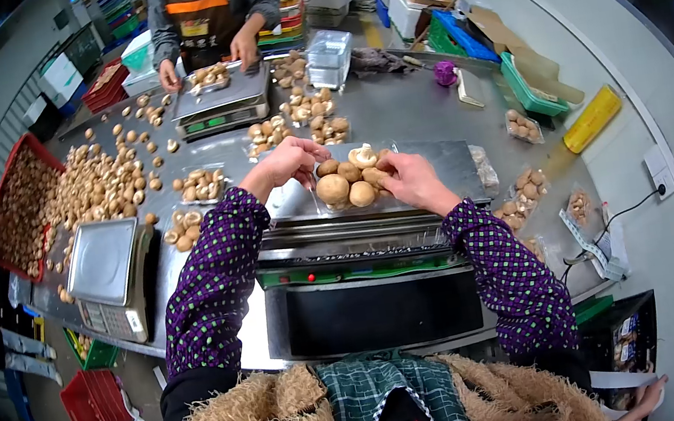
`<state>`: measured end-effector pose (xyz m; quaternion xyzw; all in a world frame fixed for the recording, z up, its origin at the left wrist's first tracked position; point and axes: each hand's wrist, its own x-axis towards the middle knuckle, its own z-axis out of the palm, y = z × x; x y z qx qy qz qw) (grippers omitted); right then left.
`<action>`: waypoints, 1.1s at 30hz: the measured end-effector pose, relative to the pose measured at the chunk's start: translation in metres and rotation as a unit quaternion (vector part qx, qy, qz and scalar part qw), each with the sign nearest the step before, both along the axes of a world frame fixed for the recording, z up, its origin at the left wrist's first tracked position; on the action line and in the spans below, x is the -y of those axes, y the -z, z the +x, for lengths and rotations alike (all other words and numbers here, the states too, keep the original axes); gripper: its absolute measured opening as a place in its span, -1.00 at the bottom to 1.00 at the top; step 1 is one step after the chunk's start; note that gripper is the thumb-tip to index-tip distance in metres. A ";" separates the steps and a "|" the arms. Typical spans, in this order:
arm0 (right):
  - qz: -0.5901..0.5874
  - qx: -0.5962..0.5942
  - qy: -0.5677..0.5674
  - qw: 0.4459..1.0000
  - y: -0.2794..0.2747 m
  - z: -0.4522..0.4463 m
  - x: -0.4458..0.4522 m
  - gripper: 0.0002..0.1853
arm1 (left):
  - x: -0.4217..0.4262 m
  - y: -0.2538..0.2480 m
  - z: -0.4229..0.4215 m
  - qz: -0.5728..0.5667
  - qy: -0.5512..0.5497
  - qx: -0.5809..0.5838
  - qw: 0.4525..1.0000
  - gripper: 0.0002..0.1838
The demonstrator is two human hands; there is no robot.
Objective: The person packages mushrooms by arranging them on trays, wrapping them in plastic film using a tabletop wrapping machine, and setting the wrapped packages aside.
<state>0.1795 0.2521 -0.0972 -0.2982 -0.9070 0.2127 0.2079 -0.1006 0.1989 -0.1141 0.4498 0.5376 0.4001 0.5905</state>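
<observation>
Centrally, the brown mushrooms (348,183) lie between the two hands (290,163) (417,182).

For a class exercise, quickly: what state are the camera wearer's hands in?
Left hand: curled beside the heaped mushrooms; whether it grips anything cannot be told.
Right hand: closed on the mushrooms' right side.

Nearer than the far scale (245,94), the handled mushrooms (347,181) hid what lay beneath them, while behind it the top edge cut off a co-worker (208,13) whose apron lettering (197,31) was unreadably small.
</observation>
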 end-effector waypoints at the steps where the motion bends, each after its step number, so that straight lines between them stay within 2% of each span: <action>1: -0.118 -0.036 0.039 0.992 0.005 0.003 -0.008 -0.73 | -0.013 0.002 0.004 0.000 0.008 0.000 1.000 -0.52; 4: -0.054 0.003 0.084 0.995 0.017 0.007 -0.020 -0.75 | -0.052 0.019 0.009 0.029 0.003 -0.153 0.988 -0.55; 5: -0.027 -0.003 0.095 0.995 0.014 0.005 -0.017 -0.76 | -0.055 0.011 0.016 0.036 -0.013 -0.333 0.942 -0.57; 7: -0.037 -0.014 0.114 0.993 -0.002 0.006 -0.021 -0.77 | -0.041 0.003 0.036 0.212 -0.081 -0.535 0.814 -0.62; 9: -0.045 -0.016 0.127 0.991 -0.004 0.005 -0.033 -0.77 | -0.039 0.010 0.052 0.358 -0.029 -0.477 0.802 -0.65; 11: 0.105 0.013 0.053 0.993 -0.001 0.003 -0.047 -0.78 | -0.036 0.002 0.071 0.346 0.056 -0.485 0.801 -0.61; 12: 0.084 0.105 0.029 0.990 0.006 -0.001 -0.052 -0.74 | -0.040 0.005 0.075 0.332 0.049 -0.490 0.805 -0.61; 13: 0.084 0.108 0.029 0.990 0.007 -0.001 -0.053 -0.74 | -0.042 0.001 0.079 0.331 0.048 -0.488 0.806 -0.61; 15: 0.129 0.098 -0.006 0.987 0.008 -0.001 -0.052 -0.71 | -0.047 -0.008 0.084 0.194 0.048 -0.494 0.846 -0.63; 19: 0.133 0.113 -0.007 0.985 0.009 -0.005 -0.058 -0.69 | -0.061 -0.004 0.085 0.182 0.046 -0.512 0.838 -0.65; 21: 0.076 0.043 -0.004 0.996 0.011 0.001 -0.066 -0.70 | -0.064 -0.003 0.081 0.179 0.052 -0.506 0.842 -0.66; 22: -0.027 -0.001 0.034 0.999 0.002 0.006 -0.059 -0.70 | -0.063 -0.001 0.080 0.186 0.040 -0.490 0.850 -0.66; 23: -0.025 -0.001 0.032 0.999 0.005 0.006 -0.058 -0.70 | -0.063 0.000 0.081 0.194 0.027 -0.473 0.859 -0.66; 24: -0.145 -0.092 0.043 0.984 0.011 0.009 -0.058 -0.71 | -0.063 0.008 0.082 0.218 0.004 -0.454 0.864 -0.66; 25: -0.261 -0.182 0.055 0.946 0.011 0.012 -0.055 -0.71 | -0.063 0.014 0.084 0.220 0.004 -0.453 0.864 -0.66; 27: -0.257 -0.149 0.054 0.953 0.014 0.016 -0.044 -0.70 | -0.065 0.023 0.083 0.245 -0.103 -0.287 0.921 -0.66; 28: -0.116 -0.114 0.041 0.986 0.020 0.020 -0.045 -0.70 | -0.064 0.020 0.079 0.165 -0.103 -0.117 0.974 -0.68; 29: 0.025 -0.078 0.028 0.996 0.028 0.021 -0.046 -0.70 | -0.066 0.020 0.073 0.164 -0.100 -0.121 0.974 -0.68; 31: 0.043 -0.068 0.028 0.996 0.039 0.025 -0.046 -0.71 | -0.063 0.017 0.064 0.171 0.017 -0.280 0.945 -0.68; 32: 0.069 -0.055 0.025 0.996 0.041 0.025 -0.046 -0.73 | -0.060 0.012 0.067 0.135 0.032 -0.346 0.928 -0.66; 33: 0.069 -0.057 0.025 0.996 0.043 0.025 -0.046 -0.73 | -0.058 0.010 0.070 0.135 0.032 -0.348 0.927 -0.66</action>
